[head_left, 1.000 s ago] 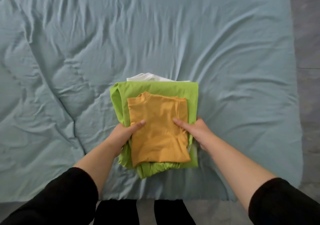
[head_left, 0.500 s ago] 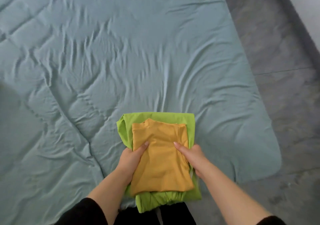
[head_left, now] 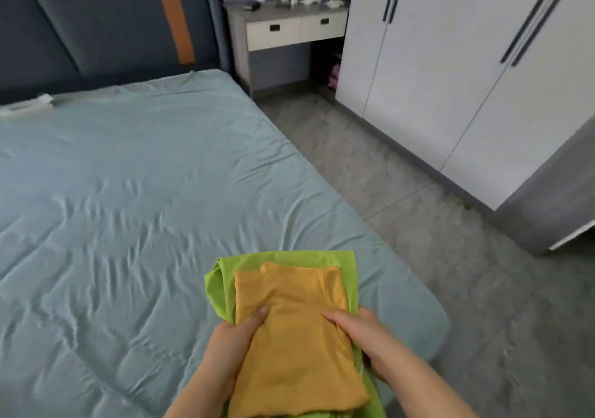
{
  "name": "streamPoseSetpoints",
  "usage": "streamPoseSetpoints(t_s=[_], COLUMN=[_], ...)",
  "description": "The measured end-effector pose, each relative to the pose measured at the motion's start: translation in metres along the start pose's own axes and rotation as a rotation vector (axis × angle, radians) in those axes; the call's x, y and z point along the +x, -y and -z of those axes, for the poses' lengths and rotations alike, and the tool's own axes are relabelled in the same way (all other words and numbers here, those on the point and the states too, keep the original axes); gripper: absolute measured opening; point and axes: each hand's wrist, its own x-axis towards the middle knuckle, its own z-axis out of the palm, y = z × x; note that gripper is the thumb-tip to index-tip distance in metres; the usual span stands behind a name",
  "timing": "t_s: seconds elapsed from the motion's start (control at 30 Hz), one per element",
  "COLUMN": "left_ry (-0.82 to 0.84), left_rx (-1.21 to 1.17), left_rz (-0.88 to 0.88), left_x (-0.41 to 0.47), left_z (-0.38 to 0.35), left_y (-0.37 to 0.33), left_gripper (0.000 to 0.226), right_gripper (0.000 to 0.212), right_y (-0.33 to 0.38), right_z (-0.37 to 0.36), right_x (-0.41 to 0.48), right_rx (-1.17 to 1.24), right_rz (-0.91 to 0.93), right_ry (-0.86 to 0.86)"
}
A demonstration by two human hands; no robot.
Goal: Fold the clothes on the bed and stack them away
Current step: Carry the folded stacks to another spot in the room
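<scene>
I log: left hand (head_left: 228,343), right hand (head_left: 367,337) grip the stack (head_left: 289,318) at its sides, thumbs atop, likely for carrying.

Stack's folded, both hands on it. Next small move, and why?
Probably carry the stack rightward toward the wardrobe. The left hand and right hand grip the orange top and green garment from both sides, folding looks done, and the wardrobe doors are shut, so one hand must free up there.

The single head-worn camera looks forward and down (wide-angle) across the bed (head_left: 135,192) toward the wardrobe (head_left: 467,79), hands close below.
</scene>
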Motion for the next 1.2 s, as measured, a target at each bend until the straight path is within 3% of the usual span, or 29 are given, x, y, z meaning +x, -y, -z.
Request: streamPoseSetpoints(t_s=[0.13, 0.37, 0.53, 0.83, 1.0, 1.2], left_ry=[0.034, 0.210, 0.341, 0.388, 0.482, 0.493], left_rx=[0.156, 0.275, 0.348, 0.405, 0.401, 0.452], left_rz=[-0.112, -0.184, -0.204, -0.237, -0.185, -0.188], left_x=[-0.018, -0.071, -0.109, -0.171, -0.184, -0.171], left_z=[-0.016, -0.094, -0.183, -0.353, -0.434, -0.523], left_y=[-0.037, -0.065, -0.065, -0.046, -0.045, -0.052], left_gripper=[0.053, 0.044, 0.059, 0.064, 0.072, 0.040], right_gripper=[0.014, 0.024, 0.029, 0.028, 0.050, 0.044], right_y=[0.005, 0.005, -0.008, -0.032, -0.033, -0.029], right_z=[0.024, 0.092, 0.173, 0.343, 0.418, 0.496], right_x=[-0.043, -0.110, -0.143, -0.173, -0.185, -0.168], right_rx=[0.045, 0.167, 0.256, 0.324, 0.381, 0.420], right_rz=[0.066, 0.106, 0.104, 0.080, 0.107, 0.101], right_ry=[-0.027, -0.223, -0.329, -0.439, -0.459, -0.507])
